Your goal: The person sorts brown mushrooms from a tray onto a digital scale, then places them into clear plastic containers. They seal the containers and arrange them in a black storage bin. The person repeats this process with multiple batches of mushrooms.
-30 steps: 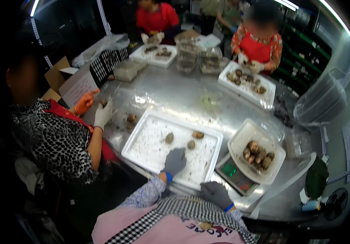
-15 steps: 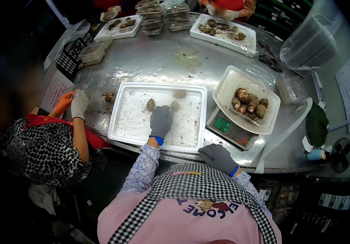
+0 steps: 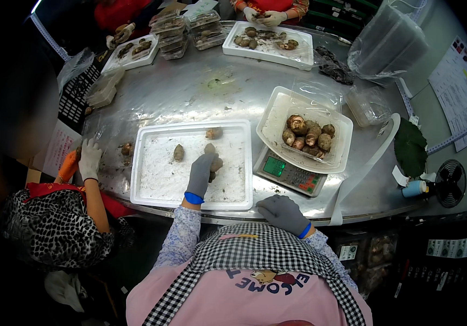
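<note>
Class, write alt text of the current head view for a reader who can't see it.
A gloved left hand is among brown tubers in a white tray; the right hand rests at the table edge. More tubers sit in a white basin on a scale.

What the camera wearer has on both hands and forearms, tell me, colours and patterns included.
The left hand and right hand each wear a grey glove with a bright blue band at the wrist. The long sleeves are pale with a small blue-violet print.
</note>
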Demonstrator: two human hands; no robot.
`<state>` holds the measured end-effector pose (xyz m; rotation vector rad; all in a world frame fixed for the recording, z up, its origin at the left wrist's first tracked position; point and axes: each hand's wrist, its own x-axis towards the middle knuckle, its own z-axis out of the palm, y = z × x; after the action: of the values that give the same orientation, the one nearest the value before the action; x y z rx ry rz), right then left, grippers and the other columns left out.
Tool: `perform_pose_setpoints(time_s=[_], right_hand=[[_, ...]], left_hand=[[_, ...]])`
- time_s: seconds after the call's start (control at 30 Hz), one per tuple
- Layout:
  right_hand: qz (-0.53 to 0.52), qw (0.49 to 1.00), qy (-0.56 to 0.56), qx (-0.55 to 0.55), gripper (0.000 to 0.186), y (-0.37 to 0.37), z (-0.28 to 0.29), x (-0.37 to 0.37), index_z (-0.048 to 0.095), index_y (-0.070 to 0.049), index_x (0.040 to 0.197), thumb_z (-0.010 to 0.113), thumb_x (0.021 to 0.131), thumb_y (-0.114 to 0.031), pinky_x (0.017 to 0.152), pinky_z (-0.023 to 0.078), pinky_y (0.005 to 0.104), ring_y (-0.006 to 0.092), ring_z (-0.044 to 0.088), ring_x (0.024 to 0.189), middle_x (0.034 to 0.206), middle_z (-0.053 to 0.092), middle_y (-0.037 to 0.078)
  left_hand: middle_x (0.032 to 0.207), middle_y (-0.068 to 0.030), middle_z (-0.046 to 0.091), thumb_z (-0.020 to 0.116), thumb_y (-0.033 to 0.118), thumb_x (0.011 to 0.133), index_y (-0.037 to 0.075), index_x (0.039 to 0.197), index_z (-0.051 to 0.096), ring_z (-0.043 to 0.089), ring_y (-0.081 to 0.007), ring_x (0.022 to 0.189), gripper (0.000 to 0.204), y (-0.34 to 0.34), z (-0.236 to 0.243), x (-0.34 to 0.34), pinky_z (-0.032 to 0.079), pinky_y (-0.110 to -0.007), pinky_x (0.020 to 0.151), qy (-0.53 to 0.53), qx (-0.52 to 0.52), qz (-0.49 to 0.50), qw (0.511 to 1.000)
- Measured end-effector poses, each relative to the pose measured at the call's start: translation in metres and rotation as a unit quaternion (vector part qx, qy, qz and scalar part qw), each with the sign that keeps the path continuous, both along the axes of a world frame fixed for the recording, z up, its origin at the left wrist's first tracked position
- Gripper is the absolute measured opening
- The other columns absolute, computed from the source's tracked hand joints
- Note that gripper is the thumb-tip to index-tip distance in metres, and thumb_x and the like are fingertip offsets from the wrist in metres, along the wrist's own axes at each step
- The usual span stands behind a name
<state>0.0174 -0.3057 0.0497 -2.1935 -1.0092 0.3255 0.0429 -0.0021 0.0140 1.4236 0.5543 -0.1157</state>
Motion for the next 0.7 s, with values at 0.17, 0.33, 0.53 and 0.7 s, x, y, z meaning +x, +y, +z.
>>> perform_pose_setpoints(time_s=[0.17,0.33,0.53,0.7], right_hand=[[-0.035,0.999,0.025,-0.028,0.025,0.0,0.016,0.009,0.071,-0.009,0.105,0.055,0.094,-0.026,0.082,0.051,0.0442,0.0325,0.065,0.091,0.097,0.071,0.01],[-0.065,0.998,0.009,0.013,0.021,0.0,0.013,0.016,0.071,-0.01,0.107,0.062,0.092,-0.022,0.083,0.05,0.0405,0.0306,0.065,0.093,0.097,0.071,0.011],[-0.017,0.998,0.05,-0.017,0.028,0.011,0.007,0.021,0.071,-0.01,0.109,0.062,0.092,-0.031,0.085,0.049,0.0417,0.0323,0.065,0.095,0.102,0.07,0.013],[0.012,0.997,0.075,-0.034,0.028,0.014,-0.003,0.027,0.07,-0.01,0.11,0.062,0.091,-0.03,0.086,0.05,0.0433,0.0339,0.064,0.099,0.105,0.071,0.013]], left_hand=[[0.103,-0.0059,0.069,0.048,0.032,0.105,0.002,0.126,0.063,0.055,-0.0101,0.074,0.04,-0.014,0.004,0.0,0.045,-0.022,0.063,-0.054,-0.257,0.018,0.965],[0.127,-0.0175,0.06,0.049,0.03,0.105,0.0,0.139,0.051,0.06,-0.0199,0.087,0.045,-0.013,0.002,0.001,0.053,-0.03,0.079,-0.074,-0.409,-0.038,0.909],[0.126,-0.0135,0.061,0.057,0.027,0.1,0.003,0.14,0.051,0.063,-0.0208,0.096,0.047,-0.022,0.017,-0.005,0.053,-0.032,0.086,-0.102,-0.225,-0.109,0.963],[0.111,-0.0092,0.067,0.062,0.028,0.094,0.006,0.121,0.066,0.064,-0.0251,0.099,0.035,-0.028,0.006,0.0,0.052,-0.036,0.089,-0.097,0.279,-0.129,0.947]])
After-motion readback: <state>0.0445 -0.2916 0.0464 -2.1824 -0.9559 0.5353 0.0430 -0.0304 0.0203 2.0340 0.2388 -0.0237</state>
